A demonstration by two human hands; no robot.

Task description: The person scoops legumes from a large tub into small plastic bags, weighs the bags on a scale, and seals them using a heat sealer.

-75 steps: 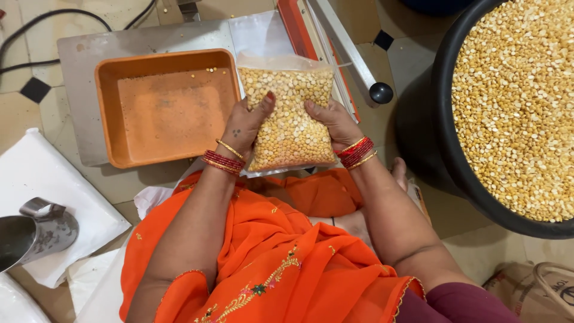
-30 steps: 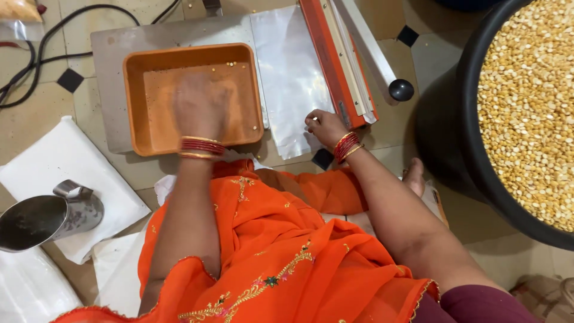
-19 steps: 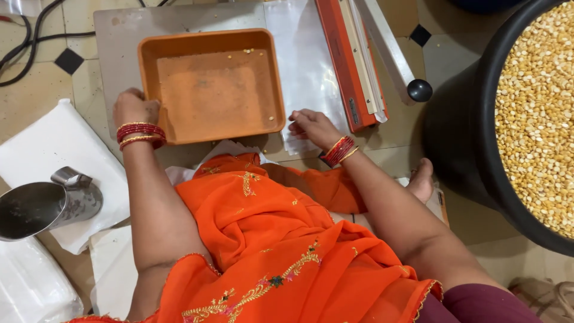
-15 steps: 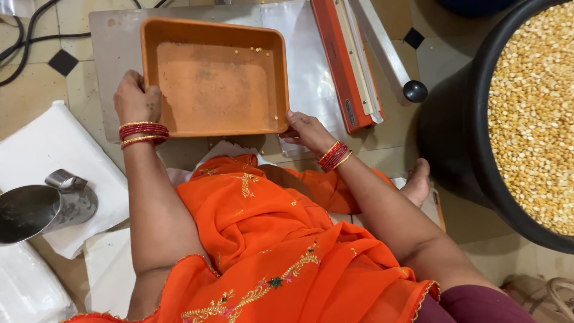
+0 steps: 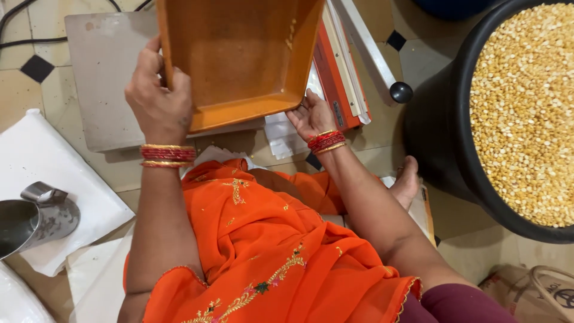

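The left hand [image 5: 158, 96] and the right hand [image 5: 312, 115] grasp the orange tray [image 5: 239, 57] at its near corners and hold it tilted above the grey board [image 5: 104, 78]. Only a few yellow grains [image 5: 291, 33] are in it. At the right, the black tub [image 5: 442, 137] is full of split yellow pulses [image 5: 526, 107].

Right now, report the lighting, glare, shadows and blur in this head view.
Head view: soft, even light, no hard shadows; mild sheen on the steel scoop; the orange tray, held by the left hand and right hand, is cropped by the top edge; the split lentils stay sharp.
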